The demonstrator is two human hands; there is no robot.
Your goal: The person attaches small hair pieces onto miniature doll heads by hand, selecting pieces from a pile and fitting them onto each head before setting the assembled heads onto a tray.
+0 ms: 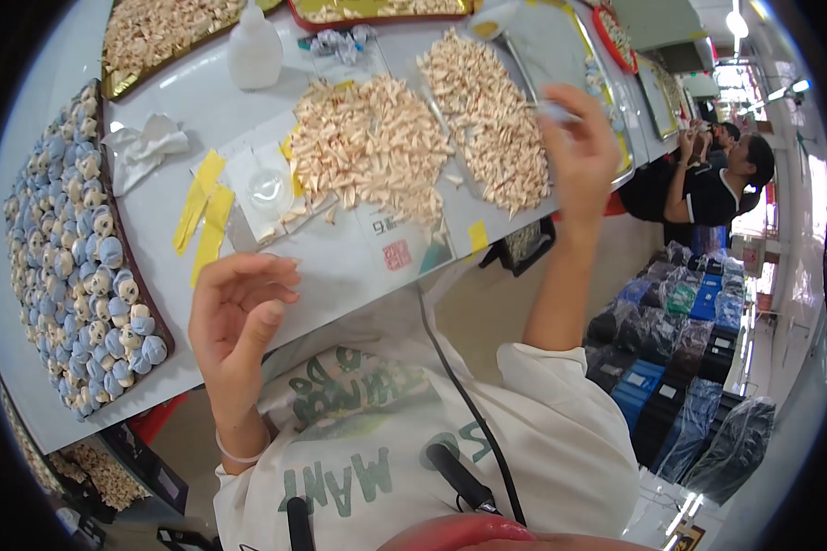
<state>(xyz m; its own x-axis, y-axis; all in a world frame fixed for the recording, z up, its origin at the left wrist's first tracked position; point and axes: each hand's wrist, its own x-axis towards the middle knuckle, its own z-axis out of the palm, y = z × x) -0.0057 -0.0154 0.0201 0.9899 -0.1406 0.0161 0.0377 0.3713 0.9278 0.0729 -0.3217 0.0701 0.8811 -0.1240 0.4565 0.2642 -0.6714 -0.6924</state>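
My left hand (243, 321) hovers over the near table edge, thumb apart from its bent fingers, with nothing visible between them. To the right, my right hand (583, 151) is raised beside a tray; its fingers are bent together and blurred, and a small pale thing (553, 112) shows at their tips, too smeared to name. Between the hands lie two heaps of small cream-coloured pointed pieces, one larger heap (368, 147) and one narrower heap (487, 124). A small clear round dish (271, 191) sits left of the larger heap.
A tray of blue-and-cream figures (83, 257) fills the left side. A white squeeze bottle (254, 50), crumpled tissue (145, 147) and yellow tape strips (202, 216) are on the table. Behind stands a gold tray of cream pieces (161, 41). Right are stacked bins (680, 340) and a seated person (717, 188).
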